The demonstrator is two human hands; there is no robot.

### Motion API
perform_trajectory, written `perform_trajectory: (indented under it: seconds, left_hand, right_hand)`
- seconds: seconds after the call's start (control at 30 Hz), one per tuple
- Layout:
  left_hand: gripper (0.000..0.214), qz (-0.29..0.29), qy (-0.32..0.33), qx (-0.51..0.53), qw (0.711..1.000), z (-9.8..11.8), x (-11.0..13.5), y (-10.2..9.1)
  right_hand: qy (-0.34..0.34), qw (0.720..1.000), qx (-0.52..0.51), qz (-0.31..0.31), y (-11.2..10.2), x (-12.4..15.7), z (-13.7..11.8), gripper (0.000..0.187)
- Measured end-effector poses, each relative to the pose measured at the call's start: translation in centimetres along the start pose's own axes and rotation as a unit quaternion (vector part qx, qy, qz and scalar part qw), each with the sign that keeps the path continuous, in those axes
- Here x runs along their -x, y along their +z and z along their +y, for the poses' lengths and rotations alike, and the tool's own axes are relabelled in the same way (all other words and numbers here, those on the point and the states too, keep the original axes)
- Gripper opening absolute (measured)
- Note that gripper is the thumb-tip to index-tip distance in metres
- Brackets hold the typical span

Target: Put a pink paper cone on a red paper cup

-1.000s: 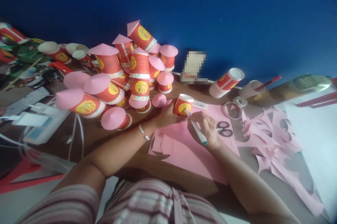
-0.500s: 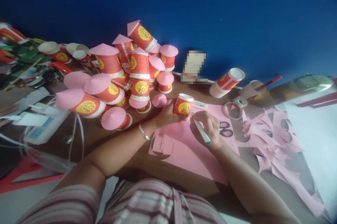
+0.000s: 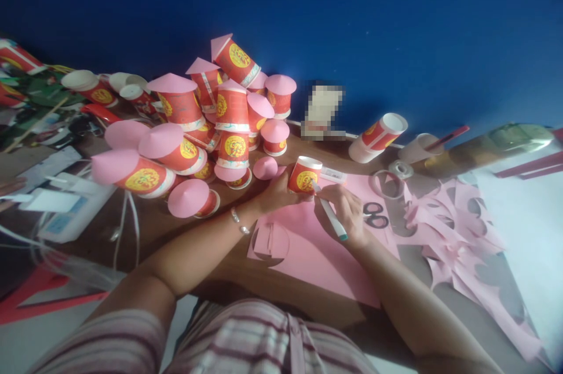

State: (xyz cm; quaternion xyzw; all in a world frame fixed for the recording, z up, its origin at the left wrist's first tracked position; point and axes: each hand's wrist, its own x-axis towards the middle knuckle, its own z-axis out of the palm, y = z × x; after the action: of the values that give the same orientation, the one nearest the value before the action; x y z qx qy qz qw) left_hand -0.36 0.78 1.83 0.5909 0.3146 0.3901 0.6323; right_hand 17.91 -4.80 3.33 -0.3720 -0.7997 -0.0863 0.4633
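My left hand (image 3: 280, 191) is closed around a red paper cup (image 3: 304, 177) with a yellow round emblem and a white rim at its open top. In my right hand (image 3: 349, 210) is a white marker (image 3: 332, 218) with a green end, its tip at the lower right side of the cup. Both hands are above a pink sheet of paper (image 3: 321, 257) on the table. Black-handled scissors (image 3: 376, 216) lie just right of my right hand. A small pink cone (image 3: 265, 168) sits left of the cup.
Several red cups with pink cone tops (image 3: 233, 145) are piled at the left. Stacked cups (image 3: 378, 136), a tape roll (image 3: 401, 169) and pink paper scraps (image 3: 457, 239) are at the right. A white power strip (image 3: 61, 198) with cables lies far left, before a blue wall (image 3: 281, 10).
The marker tip has shifted very slightly against the cup. Both hands keep the same hold, and the whole view has drifted a few pixels left.
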Motion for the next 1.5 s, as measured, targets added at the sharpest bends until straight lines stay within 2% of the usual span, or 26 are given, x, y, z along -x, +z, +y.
perform_trajectory:
  seconds: [0.23, 0.53, 0.8, 1.03, 1.23, 1.5]
  left_hand:
    - [0.053, -0.013, -0.011, 0.026, 1.0, -0.36, -0.03, -0.1]
    - [0.055, 0.003, -0.022, 0.009, 1.0, -0.02, 0.09, -0.05]
    - [0.064, 0.003, -0.021, 0.034, 0.999, 0.11, 0.0, -0.03]
    - [0.054, 0.002, -0.031, 0.044, 0.999, 0.3, 0.01, 0.19]
    - [0.052, 0.005, -0.041, 0.044, 0.998, 0.14, 0.14, 0.13]
    - [0.055, 0.007, -0.016, -0.005, 1.0, -0.33, 0.15, -0.09]
  right_hand:
    - [0.028, 1.0, 0.0, 0.01, -0.2, 0.13, -0.03, 0.024]
    - [0.002, 1.0, -0.022, -0.006, 0.16, 0.82, -0.11, 0.025]
    - [0.008, 1.0, -0.003, -0.004, 0.12, 0.4, -0.3, 0.023]
    - [0.018, 1.0, 0.0, -0.002, -0.05, 0.35, -0.46, 0.022]
    - [-0.004, 1.0, -0.024, -0.003, -0.18, 0.25, -0.66, 0.023]
    - [-0.01, 1.0, -0.013, -0.026, 0.1, 0.62, -0.41, 0.024]
